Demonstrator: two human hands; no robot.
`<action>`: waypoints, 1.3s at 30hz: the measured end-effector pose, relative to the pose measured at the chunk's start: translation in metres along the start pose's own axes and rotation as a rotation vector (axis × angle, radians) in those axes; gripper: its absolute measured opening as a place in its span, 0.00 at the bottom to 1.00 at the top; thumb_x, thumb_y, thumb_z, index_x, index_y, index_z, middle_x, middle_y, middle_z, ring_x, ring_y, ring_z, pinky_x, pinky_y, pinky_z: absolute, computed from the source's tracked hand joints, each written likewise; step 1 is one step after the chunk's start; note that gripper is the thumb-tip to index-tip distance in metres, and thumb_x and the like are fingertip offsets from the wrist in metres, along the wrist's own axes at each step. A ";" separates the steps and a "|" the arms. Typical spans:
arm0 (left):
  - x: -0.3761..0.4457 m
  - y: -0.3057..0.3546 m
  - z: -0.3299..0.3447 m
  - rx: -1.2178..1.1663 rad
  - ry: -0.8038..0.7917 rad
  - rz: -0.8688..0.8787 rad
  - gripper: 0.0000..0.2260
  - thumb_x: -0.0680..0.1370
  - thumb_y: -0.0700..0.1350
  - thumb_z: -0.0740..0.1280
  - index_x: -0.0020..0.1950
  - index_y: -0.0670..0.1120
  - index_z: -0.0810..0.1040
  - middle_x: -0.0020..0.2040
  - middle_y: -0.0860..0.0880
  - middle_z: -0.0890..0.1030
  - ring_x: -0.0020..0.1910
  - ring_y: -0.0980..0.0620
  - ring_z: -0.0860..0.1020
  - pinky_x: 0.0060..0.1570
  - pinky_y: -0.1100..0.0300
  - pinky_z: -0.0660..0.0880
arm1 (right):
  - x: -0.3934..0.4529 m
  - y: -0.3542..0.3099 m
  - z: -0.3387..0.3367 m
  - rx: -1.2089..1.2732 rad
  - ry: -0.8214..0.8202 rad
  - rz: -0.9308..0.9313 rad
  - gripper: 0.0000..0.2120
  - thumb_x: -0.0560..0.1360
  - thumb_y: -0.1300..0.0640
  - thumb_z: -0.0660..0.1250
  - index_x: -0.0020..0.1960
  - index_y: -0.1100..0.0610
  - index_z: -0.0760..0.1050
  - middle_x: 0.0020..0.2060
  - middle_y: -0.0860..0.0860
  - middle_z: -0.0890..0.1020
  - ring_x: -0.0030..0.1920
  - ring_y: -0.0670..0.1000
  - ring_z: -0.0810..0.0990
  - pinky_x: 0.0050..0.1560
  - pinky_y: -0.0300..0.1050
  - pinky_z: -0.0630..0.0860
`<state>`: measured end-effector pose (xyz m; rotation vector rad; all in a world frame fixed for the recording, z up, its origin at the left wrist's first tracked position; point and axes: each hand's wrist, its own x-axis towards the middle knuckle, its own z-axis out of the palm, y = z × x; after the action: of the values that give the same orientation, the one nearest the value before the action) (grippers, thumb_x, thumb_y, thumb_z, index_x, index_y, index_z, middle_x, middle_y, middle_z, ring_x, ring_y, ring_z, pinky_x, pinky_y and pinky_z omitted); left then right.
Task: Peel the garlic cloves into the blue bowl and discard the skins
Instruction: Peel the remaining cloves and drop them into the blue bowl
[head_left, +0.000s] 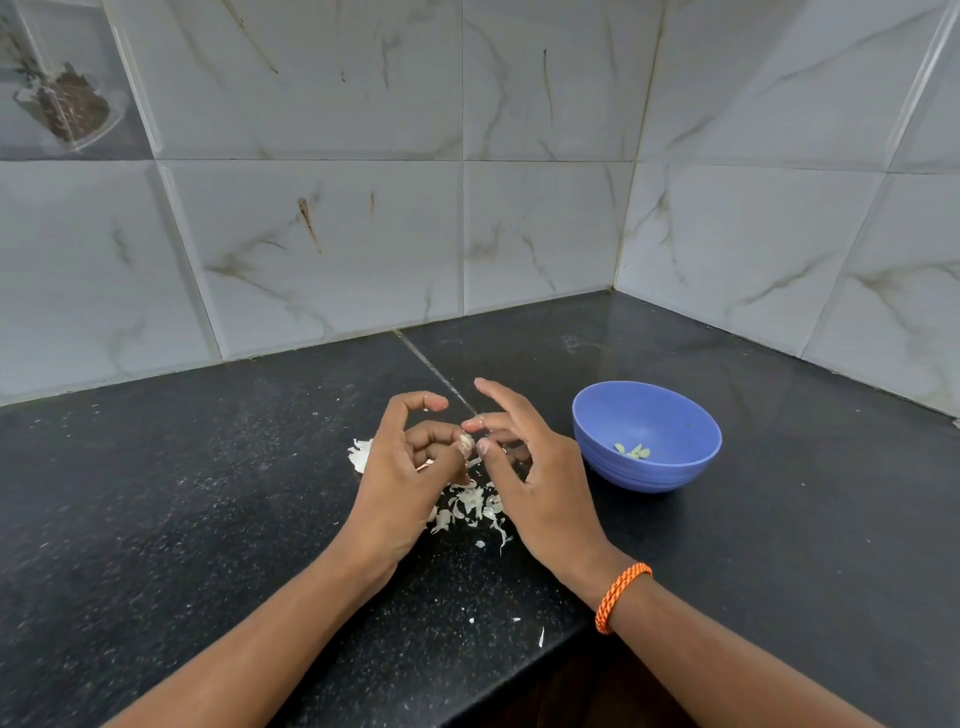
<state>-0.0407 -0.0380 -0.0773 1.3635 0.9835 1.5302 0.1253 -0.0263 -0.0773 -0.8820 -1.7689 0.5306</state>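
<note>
Your left hand (410, 467) fingers pinch the garlic clove (466, 442); right hand (535, 483) fingers spread, nearer the blue bowl (675, 470) at right.

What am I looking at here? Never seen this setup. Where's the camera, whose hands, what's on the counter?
There is no machine: a person works with bare hands, and the single picture comes from a camera worn on their head, looking forward and down. The left hand pinches a garlic clove; the right hand, with an orange bracelet on its wrist, picks at the clove with its fingertips. On the black counter lie loose garlic skins. To the right stands a blue bowl holding a few peeled cloves.
</note>
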 end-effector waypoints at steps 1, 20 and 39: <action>0.001 0.000 0.000 0.006 -0.005 0.000 0.19 0.82 0.33 0.72 0.68 0.49 0.72 0.51 0.38 0.86 0.45 0.44 0.83 0.51 0.50 0.81 | 0.000 0.001 0.000 0.002 0.005 -0.003 0.28 0.82 0.64 0.69 0.79 0.46 0.71 0.56 0.41 0.86 0.55 0.45 0.86 0.51 0.41 0.82; 0.001 -0.004 -0.005 0.121 -0.075 0.037 0.18 0.83 0.38 0.72 0.69 0.50 0.71 0.49 0.41 0.87 0.43 0.43 0.83 0.53 0.44 0.83 | 0.001 0.010 0.002 -0.115 0.078 -0.100 0.29 0.77 0.63 0.76 0.74 0.45 0.74 0.47 0.40 0.81 0.44 0.51 0.78 0.47 0.49 0.80; -0.001 0.001 -0.003 0.132 -0.043 0.026 0.08 0.78 0.37 0.77 0.56 0.43 0.90 0.50 0.46 0.90 0.50 0.45 0.89 0.55 0.52 0.86 | -0.004 0.010 0.004 -0.350 0.078 -0.228 0.24 0.80 0.63 0.71 0.75 0.51 0.74 0.52 0.48 0.81 0.50 0.48 0.83 0.49 0.51 0.84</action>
<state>-0.0437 -0.0396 -0.0768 1.5007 1.0593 1.4705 0.1255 -0.0232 -0.0880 -0.9082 -1.8903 0.0361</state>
